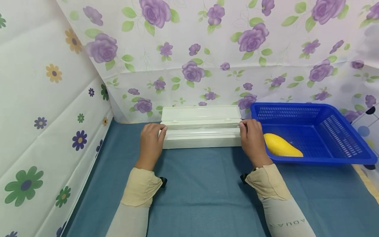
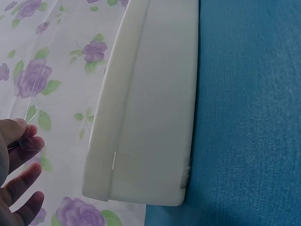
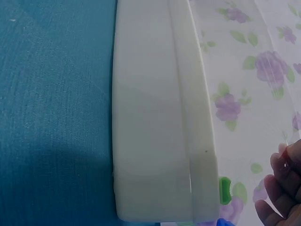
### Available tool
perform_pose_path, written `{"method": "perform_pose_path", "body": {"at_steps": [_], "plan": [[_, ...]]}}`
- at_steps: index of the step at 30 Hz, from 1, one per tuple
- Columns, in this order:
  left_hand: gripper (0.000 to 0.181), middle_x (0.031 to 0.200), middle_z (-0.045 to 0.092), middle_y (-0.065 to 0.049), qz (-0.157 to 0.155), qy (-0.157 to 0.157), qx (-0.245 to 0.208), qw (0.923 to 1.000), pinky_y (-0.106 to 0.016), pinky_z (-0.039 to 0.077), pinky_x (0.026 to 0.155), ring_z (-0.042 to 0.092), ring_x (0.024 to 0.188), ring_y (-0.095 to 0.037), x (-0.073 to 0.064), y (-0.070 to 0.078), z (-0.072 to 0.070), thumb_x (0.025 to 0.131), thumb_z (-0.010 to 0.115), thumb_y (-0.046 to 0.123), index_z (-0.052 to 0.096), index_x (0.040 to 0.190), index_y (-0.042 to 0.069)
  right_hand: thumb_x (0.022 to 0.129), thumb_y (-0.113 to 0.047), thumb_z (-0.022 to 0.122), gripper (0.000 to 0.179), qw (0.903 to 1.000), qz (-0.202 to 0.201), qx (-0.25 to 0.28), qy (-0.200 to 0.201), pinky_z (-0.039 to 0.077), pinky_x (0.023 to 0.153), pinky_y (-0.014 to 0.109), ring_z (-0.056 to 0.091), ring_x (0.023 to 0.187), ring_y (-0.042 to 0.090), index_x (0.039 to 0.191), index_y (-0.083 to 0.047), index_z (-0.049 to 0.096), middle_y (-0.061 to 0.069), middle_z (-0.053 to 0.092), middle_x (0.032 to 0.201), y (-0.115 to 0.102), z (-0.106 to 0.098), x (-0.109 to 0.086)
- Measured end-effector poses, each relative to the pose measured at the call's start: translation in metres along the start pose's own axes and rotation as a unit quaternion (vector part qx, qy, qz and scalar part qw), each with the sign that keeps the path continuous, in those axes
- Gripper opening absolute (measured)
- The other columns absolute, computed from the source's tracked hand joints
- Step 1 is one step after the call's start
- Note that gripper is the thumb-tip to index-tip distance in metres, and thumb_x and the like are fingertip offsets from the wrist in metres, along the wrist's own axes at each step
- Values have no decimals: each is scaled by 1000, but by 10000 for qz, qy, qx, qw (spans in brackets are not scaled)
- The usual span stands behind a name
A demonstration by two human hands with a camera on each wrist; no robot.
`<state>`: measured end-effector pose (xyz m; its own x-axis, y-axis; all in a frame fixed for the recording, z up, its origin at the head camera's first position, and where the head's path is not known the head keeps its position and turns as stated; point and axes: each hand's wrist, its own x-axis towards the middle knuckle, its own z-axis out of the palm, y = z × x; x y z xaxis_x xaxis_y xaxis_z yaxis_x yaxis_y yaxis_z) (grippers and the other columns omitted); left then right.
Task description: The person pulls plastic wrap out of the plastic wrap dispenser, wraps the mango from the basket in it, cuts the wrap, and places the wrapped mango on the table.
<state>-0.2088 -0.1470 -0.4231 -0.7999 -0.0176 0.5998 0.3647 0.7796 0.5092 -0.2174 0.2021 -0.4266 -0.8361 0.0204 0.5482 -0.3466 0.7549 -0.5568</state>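
Observation:
A long white cling film dispenser [image 1: 202,142] lies across the blue cloth with its lid [image 1: 201,113] raised at the back. My left hand [image 1: 151,141] is at the dispenser's left end. Between its thumb and index finger it pinches the edge of the clear cling film [image 2: 29,101]; the other fingers are spread apart. At the opposite end, my right hand [image 1: 253,140] pinches the film's other corner between thumb and fingertips. Stretched from hand to hand, the film is hard to make out in the head view. Both wrist views show the dispenser's smooth white front [image 2: 155,108].
A blue plastic basket [image 1: 325,161] stands to the right, close by the right hand, with a yellow mango-shaped fruit [image 1: 281,145] inside. Behind the dispenser hangs a flowered sheet [image 1: 177,42]. A small green piece [image 3: 225,190] shows beside the dispenser's end in the right wrist view.

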Motion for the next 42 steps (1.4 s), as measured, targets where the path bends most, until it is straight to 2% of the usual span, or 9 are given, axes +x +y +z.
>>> {"method": "perform_pose_path", "body": {"at_steps": [8, 16, 22, 34, 42], "plan": [[21, 100, 73, -14, 20, 44, -49, 10000, -52, 46, 98, 62, 105, -36, 0, 1, -2, 101, 63, 21, 75, 103, 3, 108, -18, 46, 26, 9999, 13, 108, -2, 42, 86, 49, 50, 96, 37, 110, 4, 59, 21, 57, 97, -3, -4, 0], [23, 102, 72, -14, -32, 49, -114, 9999, -52, 49, 92, 65, 100, -34, 0, 4, -6, 101, 63, 22, 75, 105, 3, 109, -19, 46, 27, 9999, 91, 129, -60, 39, 77, 40, 46, 85, 29, 110, 4, 59, 17, 53, 93, -6, -6, 0], [24, 103, 71, -14, 38, 83, -179, 9998, -49, 52, 92, 66, 100, -32, 1, 6, -8, 102, 62, 23, 74, 106, 2, 109, -21, 45, 28, 9998, 95, 192, -51, 40, 76, 38, 47, 84, 27, 111, 4, 59, 17, 53, 95, -8, -9, 1], [23, 100, 69, -13, 122, 173, -211, 9996, -46, 54, 86, 66, 96, -29, 1, 9, -11, 102, 61, 22, 74, 106, 3, 109, -21, 45, 28, 9999, 7, 162, 30, 42, 75, 36, 48, 84, 26, 112, 4, 59, 18, 55, 97, -10, -12, 1], [24, 100, 67, -14, 178, 265, -336, 9989, -44, 53, 77, 64, 87, -31, 0, 11, -14, 103, 60, 22, 73, 106, 2, 109, -20, 46, 27, 9994, -179, 249, 135, 40, 74, 34, 47, 83, 26, 111, 4, 59, 19, 54, 97, -12, -14, 1]]}}
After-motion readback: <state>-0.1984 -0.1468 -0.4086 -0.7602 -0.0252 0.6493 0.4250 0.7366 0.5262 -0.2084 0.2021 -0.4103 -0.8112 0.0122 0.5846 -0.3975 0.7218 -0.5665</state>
